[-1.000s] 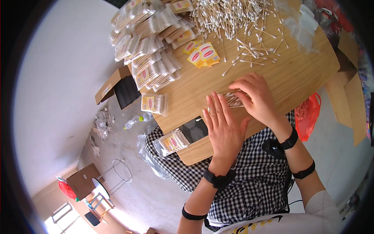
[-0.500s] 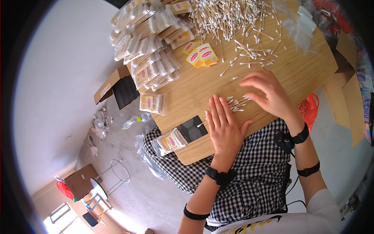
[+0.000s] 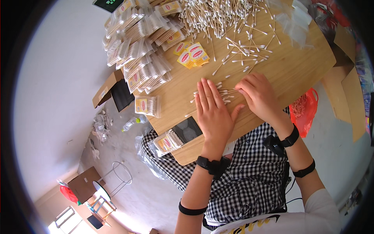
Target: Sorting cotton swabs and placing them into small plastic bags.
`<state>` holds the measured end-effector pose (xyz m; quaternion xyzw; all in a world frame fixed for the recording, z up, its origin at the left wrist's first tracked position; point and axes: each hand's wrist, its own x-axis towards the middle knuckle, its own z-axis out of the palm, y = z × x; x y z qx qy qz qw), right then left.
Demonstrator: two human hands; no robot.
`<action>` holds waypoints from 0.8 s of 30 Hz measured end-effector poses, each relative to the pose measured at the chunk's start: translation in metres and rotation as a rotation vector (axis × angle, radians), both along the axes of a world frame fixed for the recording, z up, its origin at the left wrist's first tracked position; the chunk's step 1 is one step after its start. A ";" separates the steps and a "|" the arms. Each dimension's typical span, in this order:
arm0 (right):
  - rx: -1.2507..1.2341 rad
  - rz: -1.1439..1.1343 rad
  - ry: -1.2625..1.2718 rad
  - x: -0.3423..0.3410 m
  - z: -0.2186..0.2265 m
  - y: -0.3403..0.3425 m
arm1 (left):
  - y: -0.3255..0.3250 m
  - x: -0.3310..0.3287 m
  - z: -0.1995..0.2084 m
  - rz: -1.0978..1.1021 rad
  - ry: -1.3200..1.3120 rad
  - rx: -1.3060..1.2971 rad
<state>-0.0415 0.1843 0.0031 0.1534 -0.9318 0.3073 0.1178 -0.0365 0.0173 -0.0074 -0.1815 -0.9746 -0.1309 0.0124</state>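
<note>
My left hand [image 3: 213, 115] lies flat, fingers stretched out, over a small bunch of cotton swabs [image 3: 226, 93] on the table; white tips stick out on both sides of it. Just right of it, my right hand [image 3: 259, 96] has its fingertips pinched together at the end of a swab in that bunch. Nearer me, a clear bag packed with swabs [image 3: 168, 142] and a yellow card rests at the table edge, beside a dark rectangular pad [image 3: 187, 130]. A filled pack [image 3: 147, 106] lies farther left.
Filled packs [image 3: 144, 43] are heaped at the far left. Loose swabs [image 3: 218, 15] form a big pile at the back. Yellow cards [image 3: 193, 55] lie between them. Clear empty bags [image 3: 297, 25] sit at the far right. A red plastic bag [image 3: 306, 111] and a cardboard box [image 3: 343, 91] stand beyond the table's right edge.
My right hand has come down and its fingers have closed at the swab ends. My left hand has slid slightly away from me and left, over the bunch.
</note>
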 end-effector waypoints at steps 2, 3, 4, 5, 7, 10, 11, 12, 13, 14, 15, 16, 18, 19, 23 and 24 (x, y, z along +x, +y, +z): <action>0.004 -0.046 0.024 -0.005 0.000 0.002 | 0.002 -0.015 0.000 -0.008 0.063 -0.043; 0.005 -0.045 0.024 -0.006 0.002 0.001 | 0.003 -0.016 0.000 -0.007 0.063 -0.042; -0.019 -0.056 0.043 -0.007 0.002 -0.002 | 0.002 -0.017 -0.002 -0.012 0.069 -0.042; -0.042 -0.067 0.061 -0.009 0.002 -0.005 | 0.001 -0.018 -0.003 -0.017 0.076 -0.042; -0.048 -0.059 0.064 -0.009 0.000 -0.009 | 0.000 -0.014 -0.004 -0.018 0.070 -0.060; -0.030 -0.055 0.069 -0.007 -0.002 -0.009 | -0.001 -0.005 -0.005 -0.007 0.060 -0.053; -0.011 -0.059 0.073 -0.007 -0.002 -0.008 | -0.001 -0.002 -0.005 0.005 0.057 -0.032; -0.007 -0.058 0.075 -0.007 -0.001 -0.003 | -0.001 0.002 -0.005 0.006 0.059 -0.028; 0.031 -0.079 0.071 -0.009 0.000 0.004 | -0.001 0.005 -0.002 0.009 0.049 -0.035; 0.068 -0.100 0.067 -0.011 0.001 0.010 | -0.001 0.008 -0.001 0.012 0.037 -0.042; 0.068 -0.099 0.068 -0.014 0.002 0.016 | -0.001 0.010 -0.001 0.013 0.039 -0.042; 0.087 -0.117 0.088 -0.017 0.003 0.023 | -0.001 0.012 0.000 0.011 0.039 -0.060; 0.126 -0.155 0.112 -0.022 0.006 0.032 | -0.001 0.015 0.002 0.008 0.042 -0.075; 0.128 -0.155 0.114 -0.023 0.006 0.033 | -0.002 0.017 0.001 -0.001 0.034 -0.076; 0.048 -0.202 0.156 -0.021 0.004 0.020 | -0.005 0.028 0.006 0.030 -0.020 -0.009; -0.063 -0.211 0.209 -0.019 0.004 0.010 | -0.006 0.029 0.007 0.032 -0.016 -0.013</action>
